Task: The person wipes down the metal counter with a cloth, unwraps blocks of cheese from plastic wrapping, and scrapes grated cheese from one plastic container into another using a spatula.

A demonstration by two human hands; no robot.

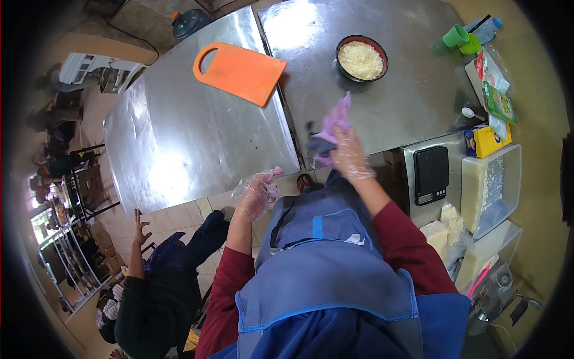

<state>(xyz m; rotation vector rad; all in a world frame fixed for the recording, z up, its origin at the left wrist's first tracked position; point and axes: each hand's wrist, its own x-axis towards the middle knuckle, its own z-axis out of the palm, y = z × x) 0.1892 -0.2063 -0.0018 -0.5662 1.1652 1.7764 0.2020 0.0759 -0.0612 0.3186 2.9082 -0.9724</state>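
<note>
My right hand, in a clear plastic glove, grips a crumpled purple and dark grey cloth over the near edge of the metal table. Just beyond the cloth stands a dark bowl with a red inside, filled with whitish grated or crumbly food. Off the table's front edge is my left hand, in a loose clear glove, its fingers loosely bent and apart with nothing visible in them. An orange cutting board with a handle hole lies farther away on the left table.
At the right are green cups, a white spoon, a yellow box, a black kitchen scale and clear plastic containers. Another person is at the lower left, one hand near the table edge.
</note>
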